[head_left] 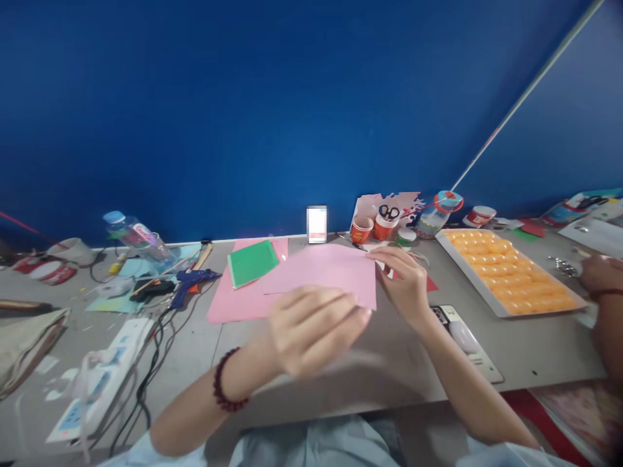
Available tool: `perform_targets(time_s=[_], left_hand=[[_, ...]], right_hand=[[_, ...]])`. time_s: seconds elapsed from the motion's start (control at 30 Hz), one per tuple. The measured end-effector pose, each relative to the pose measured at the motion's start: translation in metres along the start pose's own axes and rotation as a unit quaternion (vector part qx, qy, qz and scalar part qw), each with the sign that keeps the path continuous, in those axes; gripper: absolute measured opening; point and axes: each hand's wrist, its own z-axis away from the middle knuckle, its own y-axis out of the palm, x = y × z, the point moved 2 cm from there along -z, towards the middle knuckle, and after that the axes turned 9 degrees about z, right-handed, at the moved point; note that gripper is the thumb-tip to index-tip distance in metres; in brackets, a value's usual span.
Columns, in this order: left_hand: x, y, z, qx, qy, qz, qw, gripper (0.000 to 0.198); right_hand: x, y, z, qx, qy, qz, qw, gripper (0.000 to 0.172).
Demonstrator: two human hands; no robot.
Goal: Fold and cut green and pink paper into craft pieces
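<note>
A sheet of pink paper (331, 272) is raised off the grey table in front of me. My right hand (402, 279) pinches its upper right corner between thumb and fingers. My left hand (316, 331), a little blurred and with a dark red bead bracelet (226, 383) at the wrist, has its fingertips closed together at the lower right corner of the same sheet. Under its left end lies more pink paper (224, 305), with a green pack of paper squares (253, 263) on top.
At left are a glue gun (187, 285), a power strip (100, 383), cables and a plastic bottle (141, 237). Red paper cups (363, 230), one with scissors (388, 213), stand behind. At right are a tray of orange balls (511, 272), a phone (467, 340) and another person's hand (601, 275).
</note>
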Motion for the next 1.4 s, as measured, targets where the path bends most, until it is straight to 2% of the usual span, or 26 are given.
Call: perform_targets(time_s=[0.07,0.2,0.27,0.33,0.5,0.63,0.77,0.93,1.13,1.23,1.3,1.4], left_hand=[[-0.012,0.028,0.025,0.020,0.007,-0.028,0.999,0.016],[-0.024,0.077,0.074,0.074,-0.041,-0.037,0.996,0.017],[-0.027,0.091,0.090,0.098,-0.067,-0.038,0.992,0.017],[-0.030,0.098,0.100,0.107,-0.091,-0.030,0.990,0.017],[-0.036,0.107,0.113,0.116,-0.174,0.047,0.977,0.021],[-0.035,0.108,0.115,0.130,-0.260,0.102,0.951,0.024],[-0.028,0.100,0.106,0.178,-0.345,0.134,0.912,0.025],[-0.013,0.092,0.089,0.247,-0.400,0.194,0.861,0.019],[0.013,0.087,0.079,0.280,-0.440,0.231,0.821,0.021],[0.028,0.088,0.076,0.277,-0.468,0.249,0.801,0.020],[0.037,0.092,0.077,0.279,-0.488,0.264,0.784,0.018],[0.050,0.104,0.080,0.297,-0.503,0.299,0.755,0.016]], right_hand=[[-0.013,0.007,0.025,0.054,0.007,0.007,0.998,0.020],[-0.023,0.018,0.087,0.158,0.005,-0.040,0.987,0.030],[-0.019,0.019,0.113,0.173,-0.020,-0.068,0.982,0.030],[-0.014,0.018,0.129,0.162,-0.027,-0.069,0.984,0.029],[-0.007,0.020,0.137,0.124,-0.014,-0.044,0.991,0.029],[-0.009,0.023,0.137,0.128,0.007,-0.038,0.991,0.029],[-0.012,0.025,0.140,0.153,0.043,-0.094,0.983,0.020],[-0.019,0.030,0.139,0.197,0.115,-0.136,0.964,0.015],[-0.029,0.039,0.140,0.298,0.208,-0.146,0.920,0.031],[-0.029,0.041,0.142,0.324,0.178,-0.134,0.919,0.022],[-0.027,0.042,0.144,0.319,0.151,-0.135,0.926,0.015],[-0.025,0.042,0.147,0.302,0.130,-0.131,0.935,0.016]])
